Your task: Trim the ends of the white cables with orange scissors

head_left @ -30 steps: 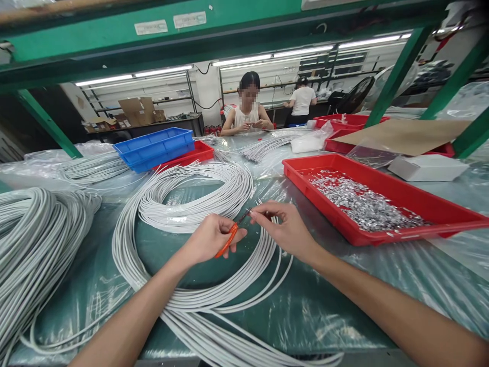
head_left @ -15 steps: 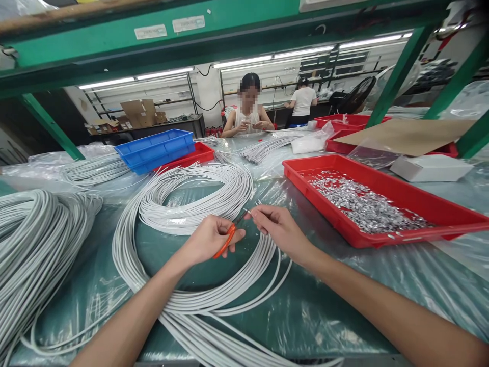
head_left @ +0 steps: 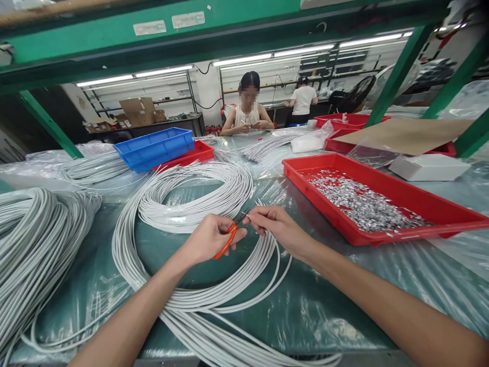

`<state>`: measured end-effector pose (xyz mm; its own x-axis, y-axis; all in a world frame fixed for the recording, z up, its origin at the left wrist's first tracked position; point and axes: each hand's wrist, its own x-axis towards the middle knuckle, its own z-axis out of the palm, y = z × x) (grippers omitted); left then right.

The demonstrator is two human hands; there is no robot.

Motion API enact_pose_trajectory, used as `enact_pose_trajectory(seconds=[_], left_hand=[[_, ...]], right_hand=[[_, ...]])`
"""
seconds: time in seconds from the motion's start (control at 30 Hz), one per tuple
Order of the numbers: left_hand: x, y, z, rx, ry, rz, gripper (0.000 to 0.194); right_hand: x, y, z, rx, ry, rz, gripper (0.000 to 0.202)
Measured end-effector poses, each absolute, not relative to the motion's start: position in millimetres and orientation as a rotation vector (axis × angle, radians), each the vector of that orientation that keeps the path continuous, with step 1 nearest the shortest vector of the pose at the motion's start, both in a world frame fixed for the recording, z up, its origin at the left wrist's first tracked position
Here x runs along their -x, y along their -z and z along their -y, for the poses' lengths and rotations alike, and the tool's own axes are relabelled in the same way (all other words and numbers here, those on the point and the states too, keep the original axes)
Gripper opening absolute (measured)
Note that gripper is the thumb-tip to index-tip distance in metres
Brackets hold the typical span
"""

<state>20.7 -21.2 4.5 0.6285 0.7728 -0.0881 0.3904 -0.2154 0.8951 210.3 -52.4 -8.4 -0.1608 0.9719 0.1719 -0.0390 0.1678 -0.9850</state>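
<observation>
While my left hand (head_left: pixel 219 237) grips the orange-handled tool (head_left: pixel 226 242) left of the red tray (head_left: pixel 317 204), and my right hand (head_left: pixel 275 227), nearer that tray, pinches what looks like a cable end (head_left: pixel 247 214), a loosened pinch could let the tool nick me.

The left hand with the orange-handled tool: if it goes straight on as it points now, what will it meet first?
Most likely the right hand, which lies just ahead of the tip of the orange-handled tool in the left hand. The exact gap is unclear in this single view.
</observation>
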Motion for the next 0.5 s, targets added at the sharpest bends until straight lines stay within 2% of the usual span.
enact_pose_trajectory(seconds=[0.17,0.4,0.5], left_hand=[[-20,-9,24,-1.821,-0.457,-0.891,0.04],[-20,-7,26,-1.639,-0.373,-0.797,0.037],[-20,-4,25,-1.588,-0.374,-0.793,0.038]], right_hand=[[-210,9,56,1.028,-0.856,1.538,0.024],[-206,12,65,1.08,0.271,1.801,0.014],[-206,12,65,1.088,0.439,1.821,0.012]])
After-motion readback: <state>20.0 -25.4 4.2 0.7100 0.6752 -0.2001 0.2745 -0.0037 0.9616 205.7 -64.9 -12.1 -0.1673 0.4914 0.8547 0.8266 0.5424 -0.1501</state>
